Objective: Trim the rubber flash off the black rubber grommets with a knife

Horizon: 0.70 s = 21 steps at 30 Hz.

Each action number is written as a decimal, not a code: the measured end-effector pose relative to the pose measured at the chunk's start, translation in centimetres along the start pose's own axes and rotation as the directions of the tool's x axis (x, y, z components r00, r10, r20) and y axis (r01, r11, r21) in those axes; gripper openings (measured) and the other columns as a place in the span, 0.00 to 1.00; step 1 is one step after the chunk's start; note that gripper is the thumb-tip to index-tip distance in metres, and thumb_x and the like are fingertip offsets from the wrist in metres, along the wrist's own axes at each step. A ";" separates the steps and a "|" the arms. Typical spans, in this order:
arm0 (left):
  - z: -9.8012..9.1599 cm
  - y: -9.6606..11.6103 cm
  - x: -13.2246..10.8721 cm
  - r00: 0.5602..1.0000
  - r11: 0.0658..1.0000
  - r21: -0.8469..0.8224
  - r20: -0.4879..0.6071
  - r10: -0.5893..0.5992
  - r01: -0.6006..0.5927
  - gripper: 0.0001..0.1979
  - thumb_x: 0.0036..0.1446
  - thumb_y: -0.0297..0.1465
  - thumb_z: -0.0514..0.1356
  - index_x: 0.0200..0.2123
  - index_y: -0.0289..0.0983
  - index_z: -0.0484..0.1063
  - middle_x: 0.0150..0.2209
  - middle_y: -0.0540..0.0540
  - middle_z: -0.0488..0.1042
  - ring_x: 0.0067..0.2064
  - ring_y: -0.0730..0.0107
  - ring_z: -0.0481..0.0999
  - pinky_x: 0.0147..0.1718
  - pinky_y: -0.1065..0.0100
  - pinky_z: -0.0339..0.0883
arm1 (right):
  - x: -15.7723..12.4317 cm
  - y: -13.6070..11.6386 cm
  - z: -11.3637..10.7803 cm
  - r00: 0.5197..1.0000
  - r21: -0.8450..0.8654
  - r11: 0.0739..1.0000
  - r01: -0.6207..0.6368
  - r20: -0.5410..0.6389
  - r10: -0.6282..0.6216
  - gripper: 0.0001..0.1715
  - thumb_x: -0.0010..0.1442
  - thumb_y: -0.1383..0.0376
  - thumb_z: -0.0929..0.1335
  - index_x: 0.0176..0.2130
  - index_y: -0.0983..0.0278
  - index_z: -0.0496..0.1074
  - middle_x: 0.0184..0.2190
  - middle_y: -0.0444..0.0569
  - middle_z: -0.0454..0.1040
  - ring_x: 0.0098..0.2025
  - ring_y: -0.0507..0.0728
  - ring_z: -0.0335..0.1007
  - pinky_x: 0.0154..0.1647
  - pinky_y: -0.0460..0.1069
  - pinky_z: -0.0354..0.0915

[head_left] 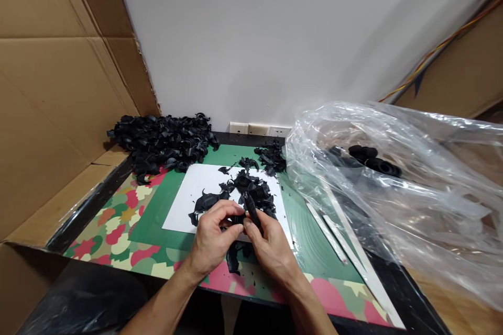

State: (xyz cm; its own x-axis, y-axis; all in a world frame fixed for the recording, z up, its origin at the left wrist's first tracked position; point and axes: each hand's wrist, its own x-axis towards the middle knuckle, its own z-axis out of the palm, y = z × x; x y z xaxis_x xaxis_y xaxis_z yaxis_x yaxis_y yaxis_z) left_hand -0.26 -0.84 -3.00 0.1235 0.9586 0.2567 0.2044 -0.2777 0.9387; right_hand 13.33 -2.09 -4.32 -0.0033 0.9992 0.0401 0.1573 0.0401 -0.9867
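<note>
My left hand (215, 231) is closed, thumb and forefinger pinching a small black ridged rubber piece (237, 219). Close against it, my right hand (272, 245) grips a dark, pen-like tool (250, 208), tilted with its upper end pointing away from me. The tool's working tip is hidden by my fingers. Black rubber scraps (257, 188) lie on the white sheet (183, 204) just beyond both hands. A loose black strip (232, 259) lies below them, near the table's front edge.
At the back left, a big heap of black trimmings (168, 138) leans by a cardboard box (51, 104). A smaller pile (272, 158) sits behind the sheet. On the right, a clear plastic bag (393, 204) contains several black round parts (373, 159). White strips (326, 230) lie on the green mat (310, 251).
</note>
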 end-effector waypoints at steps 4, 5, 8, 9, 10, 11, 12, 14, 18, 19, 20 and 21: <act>-0.1 -0.1 0.0 1.000 0.999 -0.035 0.022 -0.003 0.004 0.10 0.45 0.21 0.63 0.33 0.37 0.79 0.39 0.42 0.78 0.39 0.64 0.76 0.32 0.70 0.70 | 0.1 -0.4 -0.1 1.000 0.001 1.000 -0.011 -0.009 0.011 0.11 0.54 0.59 0.63 0.25 0.64 0.67 0.21 0.42 0.64 0.25 0.52 0.58 0.26 0.47 0.55; -0.1 -0.2 0.0 1.000 0.997 -0.071 0.021 -0.018 0.019 0.10 0.45 0.22 0.63 0.32 0.36 0.79 0.39 0.42 0.78 0.40 0.63 0.76 0.33 0.70 0.71 | 0.1 -0.5 -0.2 1.000 0.027 0.999 -0.020 -0.003 0.020 0.11 0.54 0.59 0.64 0.26 0.64 0.67 0.21 0.42 0.63 0.24 0.51 0.56 0.25 0.47 0.54; -0.2 -0.4 0.1 0.996 0.979 -0.184 0.016 -0.083 0.085 0.09 0.43 0.24 0.66 0.32 0.36 0.80 0.38 0.42 0.78 0.40 0.61 0.77 0.34 0.68 0.72 | 0.2 -0.6 -0.2 0.995 0.156 0.984 -0.085 0.054 0.078 0.12 0.53 0.58 0.65 0.28 0.64 0.69 0.18 0.39 0.58 0.21 0.49 0.51 0.21 0.45 0.50; -0.2 -0.4 0.1 0.995 0.976 -0.193 0.015 -0.095 0.096 0.09 0.43 0.25 0.66 0.32 0.36 0.80 0.37 0.42 0.78 0.40 0.61 0.77 0.34 0.69 0.73 | 0.3 -0.6 -0.1 0.992 0.195 0.974 -0.118 0.070 0.107 0.12 0.53 0.58 0.65 0.28 0.65 0.69 0.17 0.37 0.55 0.20 0.48 0.49 0.19 0.45 0.48; -0.2 -0.4 0.1 0.995 0.979 -0.181 0.013 -0.094 0.095 0.09 0.43 0.25 0.66 0.33 0.36 0.80 0.38 0.42 0.78 0.40 0.62 0.77 0.33 0.69 0.73 | 0.3 -0.6 -0.1 0.987 0.228 0.962 -0.153 0.076 0.139 0.11 0.52 0.58 0.65 0.28 0.64 0.68 0.16 0.36 0.53 0.19 0.47 0.46 0.18 0.44 0.46; -0.2 -0.4 0.1 0.996 0.985 -0.153 0.012 -0.084 0.085 0.10 0.44 0.24 0.66 0.33 0.36 0.80 0.38 0.43 0.77 0.39 0.63 0.77 0.33 0.70 0.72 | 0.3 -0.5 0.0 0.982 0.258 0.948 -0.185 0.077 0.170 0.11 0.51 0.58 0.66 0.27 0.64 0.67 0.16 0.35 0.51 0.18 0.47 0.44 0.17 0.44 0.45; -0.2 -0.4 0.1 0.998 0.990 -0.123 0.012 -0.069 0.070 0.10 0.44 0.24 0.66 0.33 0.37 0.80 0.39 0.43 0.77 0.39 0.64 0.76 0.32 0.70 0.72 | 0.4 -0.5 0.0 0.977 0.286 0.934 -0.213 0.079 0.199 0.11 0.50 0.59 0.66 0.27 0.64 0.66 0.15 0.34 0.50 0.17 0.46 0.43 0.16 0.44 0.43; -0.1 -0.3 0.1 0.999 0.995 -0.086 0.010 -0.049 0.050 0.10 0.44 0.24 0.65 0.34 0.38 0.81 0.39 0.43 0.77 0.39 0.65 0.76 0.32 0.71 0.71 | 0.4 -0.5 0.1 0.965 0.343 0.902 -0.261 0.098 0.243 0.10 0.48 0.59 0.67 0.26 0.64 0.65 0.15 0.33 0.49 0.16 0.45 0.41 0.15 0.43 0.42; -0.1 -0.2 0.3 0.990 0.974 -0.178 0.010 -0.139 0.138 0.10 0.41 0.24 0.67 0.32 0.37 0.81 0.38 0.43 0.78 0.40 0.63 0.77 0.33 0.70 0.73 | 0.3 -0.4 0.1 0.951 0.418 0.854 -0.310 0.132 0.280 0.09 0.46 0.61 0.67 0.25 0.63 0.63 0.13 0.31 0.48 0.15 0.44 0.39 0.15 0.42 0.40; -0.1 -0.1 0.4 0.985 0.963 -0.211 0.012 -0.171 0.170 0.11 0.40 0.24 0.67 0.32 0.36 0.81 0.37 0.44 0.78 0.39 0.63 0.77 0.33 0.69 0.73 | 0.3 -0.4 0.1 0.950 0.428 0.849 -0.311 0.132 0.282 0.09 0.46 0.61 0.67 0.25 0.63 0.62 0.13 0.31 0.48 0.15 0.44 0.39 0.15 0.42 0.40; -0.1 -0.1 0.5 0.979 0.950 -0.239 0.015 -0.204 0.201 0.11 0.39 0.24 0.68 0.31 0.36 0.81 0.36 0.44 0.78 0.38 0.64 0.77 0.33 0.69 0.73 | 0.3 -0.4 0.1 0.950 0.434 0.845 -0.313 0.133 0.284 0.09 0.45 0.62 0.67 0.25 0.63 0.62 0.13 0.31 0.49 0.15 0.44 0.39 0.15 0.42 0.40; -0.1 -0.1 0.6 0.972 0.938 -0.259 0.020 -0.233 0.231 0.11 0.38 0.24 0.68 0.31 0.35 0.81 0.35 0.45 0.78 0.37 0.65 0.77 0.34 0.69 0.73 | 0.2 -0.4 0.0 0.948 0.440 0.840 -0.317 0.135 0.287 0.09 0.45 0.62 0.67 0.25 0.63 0.62 0.13 0.31 0.49 0.15 0.44 0.39 0.15 0.42 0.40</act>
State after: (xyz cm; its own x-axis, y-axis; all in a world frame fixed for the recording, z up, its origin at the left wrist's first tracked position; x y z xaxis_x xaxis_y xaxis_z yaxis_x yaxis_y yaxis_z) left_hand -0.32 -0.22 -2.93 0.0919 0.9954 0.0259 -0.0318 -0.0230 0.9992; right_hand 13.24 -1.87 -3.96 -0.0915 0.9596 -0.2662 -0.3011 -0.2815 -0.9111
